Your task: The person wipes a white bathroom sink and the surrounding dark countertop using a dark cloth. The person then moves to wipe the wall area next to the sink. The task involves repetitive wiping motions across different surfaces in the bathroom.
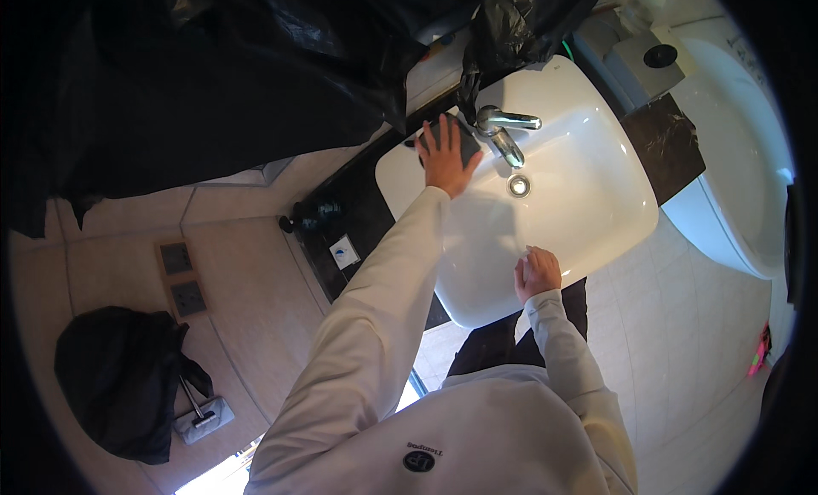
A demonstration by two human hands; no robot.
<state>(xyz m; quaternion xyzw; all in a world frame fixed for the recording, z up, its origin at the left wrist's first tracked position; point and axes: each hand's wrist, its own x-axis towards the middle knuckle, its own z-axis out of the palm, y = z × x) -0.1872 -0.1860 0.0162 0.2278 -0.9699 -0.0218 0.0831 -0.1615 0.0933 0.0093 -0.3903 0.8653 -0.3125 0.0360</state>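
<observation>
My left hand point(445, 161) lies with spread fingers on a dark grey cloth point(471, 148), pressing it against the back left ledge of a white washbasin point(607, 169). Most of the cloth is hidden beneath the palm. Just right of that hand stands a chrome mixer tap point(509, 120), its spout over the metal drain point(519, 186). My right hand point(538, 274) hovers by the basin's front rim, fingers curled in, and nothing shows in it.
Black plastic sheeting point(255, 105) hangs over the wall behind the basin, one strip reaching the tap. A dark bottle point(319, 215) and a small white packet point(344, 252) lie on the black counter point(377, 230). Right of a brown ledge point(664, 150) is a white bathtub point(735, 150).
</observation>
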